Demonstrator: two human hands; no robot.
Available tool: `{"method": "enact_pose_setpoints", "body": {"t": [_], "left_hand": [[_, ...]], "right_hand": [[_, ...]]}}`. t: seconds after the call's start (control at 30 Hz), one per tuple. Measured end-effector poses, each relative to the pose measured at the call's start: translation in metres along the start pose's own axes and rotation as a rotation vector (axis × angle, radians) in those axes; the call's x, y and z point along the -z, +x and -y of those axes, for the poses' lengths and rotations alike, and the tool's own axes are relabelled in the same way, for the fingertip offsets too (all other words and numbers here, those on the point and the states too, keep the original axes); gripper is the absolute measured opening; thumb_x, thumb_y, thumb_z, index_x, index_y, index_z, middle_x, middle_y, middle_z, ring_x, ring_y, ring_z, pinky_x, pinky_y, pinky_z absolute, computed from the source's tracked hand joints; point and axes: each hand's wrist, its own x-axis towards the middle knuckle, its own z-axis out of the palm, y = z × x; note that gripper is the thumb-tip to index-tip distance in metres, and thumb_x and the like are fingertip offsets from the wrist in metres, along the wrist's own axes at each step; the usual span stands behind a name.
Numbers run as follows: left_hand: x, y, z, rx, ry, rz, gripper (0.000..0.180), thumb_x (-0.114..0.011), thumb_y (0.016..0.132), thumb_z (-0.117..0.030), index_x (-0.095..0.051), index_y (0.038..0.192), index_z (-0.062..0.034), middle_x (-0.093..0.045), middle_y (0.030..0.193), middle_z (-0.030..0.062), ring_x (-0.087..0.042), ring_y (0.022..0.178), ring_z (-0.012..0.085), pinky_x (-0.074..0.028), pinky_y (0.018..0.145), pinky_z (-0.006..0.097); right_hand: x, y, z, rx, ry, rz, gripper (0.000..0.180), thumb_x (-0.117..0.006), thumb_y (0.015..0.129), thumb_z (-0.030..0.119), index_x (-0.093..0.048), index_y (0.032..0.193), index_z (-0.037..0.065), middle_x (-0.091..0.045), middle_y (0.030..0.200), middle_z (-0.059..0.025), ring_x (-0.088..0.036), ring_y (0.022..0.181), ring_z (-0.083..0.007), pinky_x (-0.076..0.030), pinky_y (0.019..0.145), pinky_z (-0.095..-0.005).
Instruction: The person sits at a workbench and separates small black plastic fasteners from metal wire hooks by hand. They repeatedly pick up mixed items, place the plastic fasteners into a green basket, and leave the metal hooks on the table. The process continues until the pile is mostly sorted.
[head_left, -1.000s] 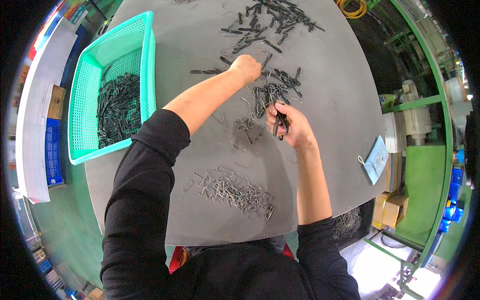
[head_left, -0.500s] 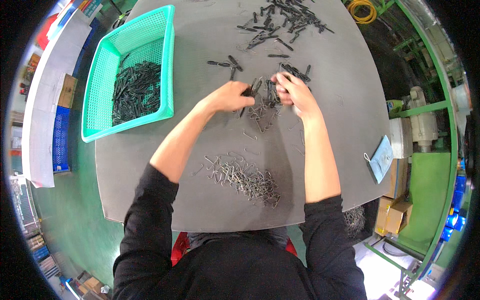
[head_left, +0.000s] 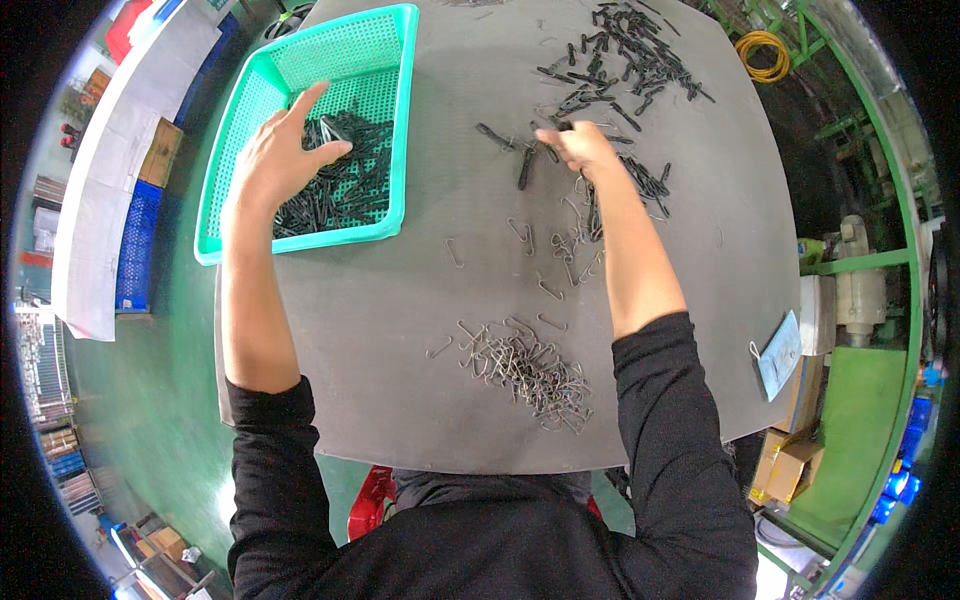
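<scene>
My left hand [head_left: 278,160] is over the green perforated basket [head_left: 401,150], its thumb and fingers spread. Beneath it lies a heap of slender black pieces [head_left: 350,200]; one or more dark pieces show right by the fingers, apparently loose. My right hand [head_left: 580,148] is above the table, its fingers drawn together at a dark slender piece that is partly covered by them. More black pieces [head_left: 525,165] lie just left of that hand, and others [head_left: 645,180] lie to its right. Bent wire hooks [head_left: 570,245] are scattered below its wrist.
A pile of wire hooks [head_left: 530,375] lies near the front of the grey table [head_left: 380,340]. Black pieces [head_left: 635,50] spread across its far side. A blue face mask [head_left: 778,356] rests at the right edge, with cardboard boxes [head_left: 790,465] below and a green metal frame beyond.
My left hand has gone from the table middle to over the basket and opened, letting black pieces go. My right hand has shifted slightly left and farther away. The whole view has shifted.
</scene>
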Motion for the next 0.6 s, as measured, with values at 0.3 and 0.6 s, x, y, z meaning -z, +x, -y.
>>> {"method": "enact_pose_setpoints", "body": {"t": [0.3, 0.6], "left_hand": [[-0.095, -0.002, -0.147, -0.036, -0.364, 0.110, 0.024, -0.058, 0.073, -0.005, -0.057, 0.096, -0.0008, -0.059, 0.092, 0.0138, -0.058, 0.090, 0.0311, -0.049, 0.076, 0.040], [-0.187, 0.003, -0.151, -0.014, 0.080, 0.259, 0.036, -0.064, 0.077, -0.022, -0.054, 0.105, -0.0019, -0.058, 0.110, 0.0111, -0.053, 0.106, 0.0256, -0.040, 0.086, 0.050]], "right_hand": [[-0.004, -0.036, -0.002, 0.027, 0.280, 0.177, 0.024, -0.063, 0.081, 0.027, -0.057, 0.084, 0.004, -0.056, 0.068, -0.0026, -0.049, 0.057, -0.0110, -0.034, 0.044, -0.0237], [-0.040, -0.049, -0.018, 0.124, -0.766, -0.126, 0.035, -0.075, 0.066, 0.028, -0.063, 0.080, -0.003, -0.063, 0.079, -0.0218, -0.062, 0.080, -0.0337, -0.048, 0.068, -0.0416]]}}
